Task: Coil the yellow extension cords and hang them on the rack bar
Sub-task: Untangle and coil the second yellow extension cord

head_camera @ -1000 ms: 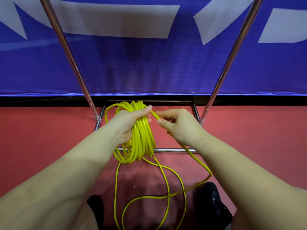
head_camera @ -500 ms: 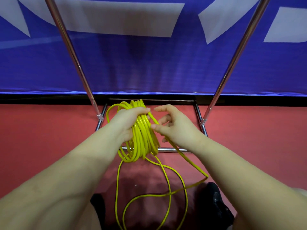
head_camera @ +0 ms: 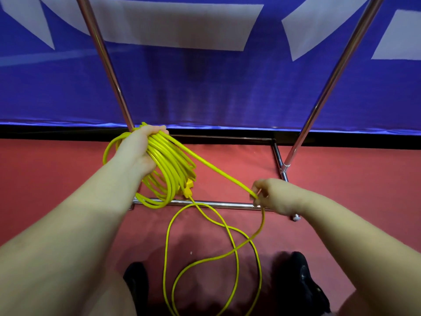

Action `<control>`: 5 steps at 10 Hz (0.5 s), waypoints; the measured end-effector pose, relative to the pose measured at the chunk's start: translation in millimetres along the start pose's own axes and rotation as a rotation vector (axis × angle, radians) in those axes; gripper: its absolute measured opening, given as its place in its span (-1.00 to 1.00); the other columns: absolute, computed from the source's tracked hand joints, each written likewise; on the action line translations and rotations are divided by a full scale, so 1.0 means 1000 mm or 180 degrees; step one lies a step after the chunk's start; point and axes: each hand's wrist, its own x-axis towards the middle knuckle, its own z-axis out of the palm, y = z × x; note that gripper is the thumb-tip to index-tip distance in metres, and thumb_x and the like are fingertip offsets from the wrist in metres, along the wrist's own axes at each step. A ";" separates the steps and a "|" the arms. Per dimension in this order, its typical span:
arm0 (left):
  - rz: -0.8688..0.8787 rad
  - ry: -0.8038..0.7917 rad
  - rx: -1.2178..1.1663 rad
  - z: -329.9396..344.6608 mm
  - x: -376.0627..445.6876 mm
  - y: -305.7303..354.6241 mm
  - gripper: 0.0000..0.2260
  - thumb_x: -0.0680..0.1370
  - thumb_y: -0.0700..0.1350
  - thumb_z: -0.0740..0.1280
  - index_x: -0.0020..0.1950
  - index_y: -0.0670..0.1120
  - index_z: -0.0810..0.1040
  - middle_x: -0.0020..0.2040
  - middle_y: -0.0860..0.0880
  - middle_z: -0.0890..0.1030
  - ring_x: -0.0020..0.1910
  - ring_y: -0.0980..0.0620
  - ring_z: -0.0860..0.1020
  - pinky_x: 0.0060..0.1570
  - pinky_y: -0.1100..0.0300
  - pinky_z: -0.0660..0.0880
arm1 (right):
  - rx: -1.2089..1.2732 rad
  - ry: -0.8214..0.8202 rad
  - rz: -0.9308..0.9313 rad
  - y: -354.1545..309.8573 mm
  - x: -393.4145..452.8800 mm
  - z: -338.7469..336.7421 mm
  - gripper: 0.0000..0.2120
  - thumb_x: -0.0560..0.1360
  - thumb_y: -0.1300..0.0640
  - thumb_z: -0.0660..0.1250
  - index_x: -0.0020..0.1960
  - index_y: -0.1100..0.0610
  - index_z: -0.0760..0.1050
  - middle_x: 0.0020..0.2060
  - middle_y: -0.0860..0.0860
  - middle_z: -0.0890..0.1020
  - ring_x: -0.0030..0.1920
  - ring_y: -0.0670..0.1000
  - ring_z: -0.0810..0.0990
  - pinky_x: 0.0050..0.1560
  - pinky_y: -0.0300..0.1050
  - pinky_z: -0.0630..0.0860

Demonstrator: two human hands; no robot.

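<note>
the right hand [head_camera: 271,197], pinching the yellow extension cord [head_camera: 218,172], has drawn away from the coil [head_camera: 168,172] gripped in the left hand [head_camera: 139,151], readying another loop

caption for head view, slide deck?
Left hand grips the yellow cord coil; right hand pinches the loose strand above the red floor.

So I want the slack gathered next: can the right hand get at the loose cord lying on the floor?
Probably yes. The right hand already pinches the strand running down to the floor loops, and nothing lies between them.
</note>
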 end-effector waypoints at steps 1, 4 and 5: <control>0.0027 -0.0018 0.0135 -0.009 0.006 0.000 -0.83 0.48 -0.16 0.32 0.05 -0.14 0.50 -0.15 -0.06 0.58 -0.35 0.04 0.62 -0.11 0.11 0.55 | 0.0851 0.0098 0.0051 0.002 -0.004 -0.013 -0.90 0.52 0.27 0.27 -0.07 0.08 0.48 -0.29 0.01 0.63 -0.35 0.00 0.57 -0.25 -0.17 0.53; 0.0309 0.0036 0.0295 -0.001 -0.012 -0.002 -0.68 0.44 -0.17 0.42 0.16 -0.23 0.51 -0.09 -0.15 0.60 -0.27 -0.03 0.64 -0.13 0.05 0.60 | 0.3368 0.0019 0.0489 -0.011 -0.017 -0.035 -0.96 0.54 0.22 0.27 -0.07 0.15 0.49 -0.37 0.03 0.68 -0.45 -0.06 0.64 -0.44 -0.25 0.58; 0.0573 0.0077 0.0656 -0.002 -0.012 -0.004 -0.56 0.34 -0.12 0.50 0.14 -0.28 0.53 -0.03 -0.23 0.61 -0.13 -0.14 0.62 0.06 -0.14 0.55 | 0.4132 0.0153 0.0658 -0.018 -0.021 -0.041 -0.93 0.53 0.19 0.27 -0.12 0.14 0.48 -0.43 0.00 0.66 -0.46 -0.09 0.64 -0.47 -0.27 0.56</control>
